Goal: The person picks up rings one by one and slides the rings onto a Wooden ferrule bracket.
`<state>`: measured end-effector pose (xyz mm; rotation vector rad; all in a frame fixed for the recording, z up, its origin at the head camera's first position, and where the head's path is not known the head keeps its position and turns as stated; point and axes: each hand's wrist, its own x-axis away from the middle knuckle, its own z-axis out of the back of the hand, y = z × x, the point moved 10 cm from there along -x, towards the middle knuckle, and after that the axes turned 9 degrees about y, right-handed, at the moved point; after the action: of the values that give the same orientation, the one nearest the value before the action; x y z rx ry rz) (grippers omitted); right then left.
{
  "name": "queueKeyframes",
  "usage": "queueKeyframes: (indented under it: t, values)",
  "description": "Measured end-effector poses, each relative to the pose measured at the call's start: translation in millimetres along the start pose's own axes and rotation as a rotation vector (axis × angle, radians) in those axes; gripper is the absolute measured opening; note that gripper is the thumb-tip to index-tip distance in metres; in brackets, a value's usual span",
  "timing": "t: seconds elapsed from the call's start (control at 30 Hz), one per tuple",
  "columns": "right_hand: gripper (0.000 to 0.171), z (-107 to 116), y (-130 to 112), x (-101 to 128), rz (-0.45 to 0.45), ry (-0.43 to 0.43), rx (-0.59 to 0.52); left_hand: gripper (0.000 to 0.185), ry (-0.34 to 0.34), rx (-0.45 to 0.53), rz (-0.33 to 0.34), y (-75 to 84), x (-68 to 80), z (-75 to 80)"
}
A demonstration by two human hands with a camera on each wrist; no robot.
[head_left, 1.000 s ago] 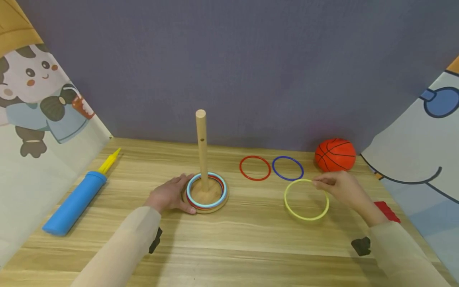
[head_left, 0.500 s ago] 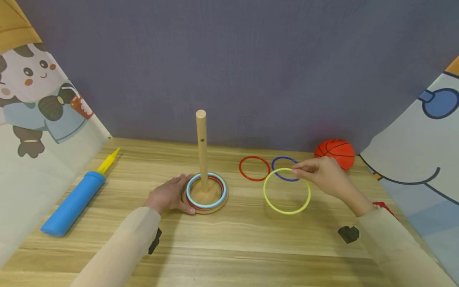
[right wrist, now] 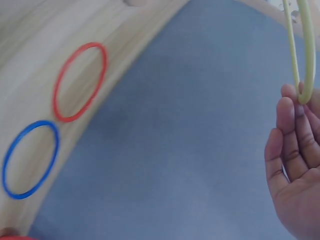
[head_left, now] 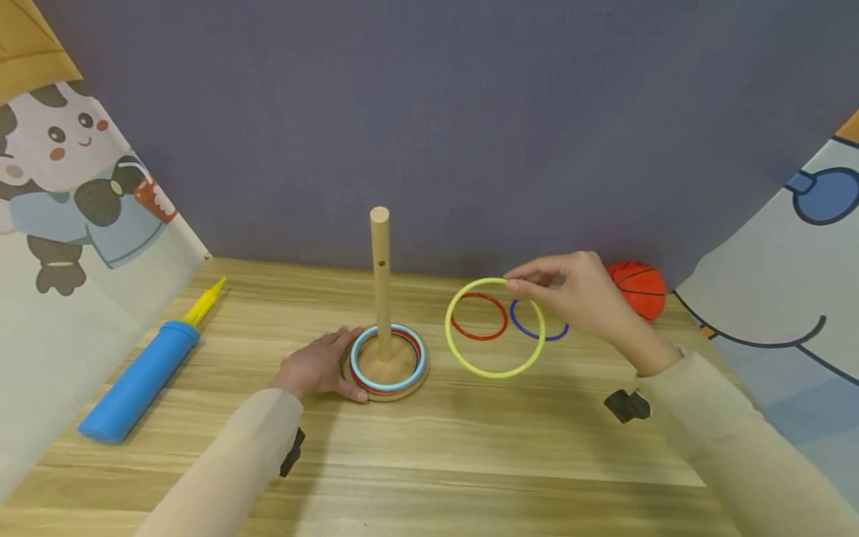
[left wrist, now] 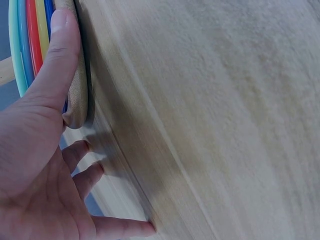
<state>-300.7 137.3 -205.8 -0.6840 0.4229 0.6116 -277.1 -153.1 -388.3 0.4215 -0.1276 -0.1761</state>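
Note:
My right hand point(head_left: 570, 294) pinches a yellow ring point(head_left: 494, 328) by its upper rim and holds it in the air, right of the wooden peg point(head_left: 380, 276). In the right wrist view the yellow ring point(right wrist: 300, 45) hangs edge-on from my fingertips point(right wrist: 292, 100). My left hand point(head_left: 315, 365) rests against the left side of the round wooden base point(head_left: 389, 388), thumb point(left wrist: 55, 60) laid along the base's edge point(left wrist: 79, 100). Several coloured rings point(head_left: 388, 358) lie stacked on the base around the peg.
A red ring point(head_left: 478, 315) and a blue ring point(head_left: 539, 319) lie flat on the wooden table point(head_left: 470, 440) behind the yellow one. A small basketball point(head_left: 637, 287) sits at the back right. A blue and yellow pump point(head_left: 144, 373) lies at the left. Printed panels flank the table.
My right hand has lifted the yellow ring off the table and carried it up and to the left, toward the peg. The left hand has stayed at the base.

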Motion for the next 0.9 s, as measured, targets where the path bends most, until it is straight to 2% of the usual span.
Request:
queueKeyframes:
  t: [0.3, 0.53, 0.73, 0.9]
  values:
    - [0.013, 8.2, -39.3, -30.5, 0.02, 0.075, -0.085, 0.118, 0.002, -0.009, 0.012, -1.8, -0.6, 0.0]
    - [0.014, 5.3, -62.3, -55.2, 0.044, 0.129, -0.172, 0.119, -0.007, -0.011, 0.023, -2.3, 0.4, -0.5]
    - [0.014, -1.4, -76.2, -75.6, 0.082, 0.189, -0.206, 0.119, -0.01, -0.022, 0.035, -2.9, 1.3, 0.3]
    - [0.015, -10.5, -79.8, -85.9, 0.058, 0.227, -0.205, 0.119, -0.007, -0.025, 0.03, -3.0, 1.5, 0.4]
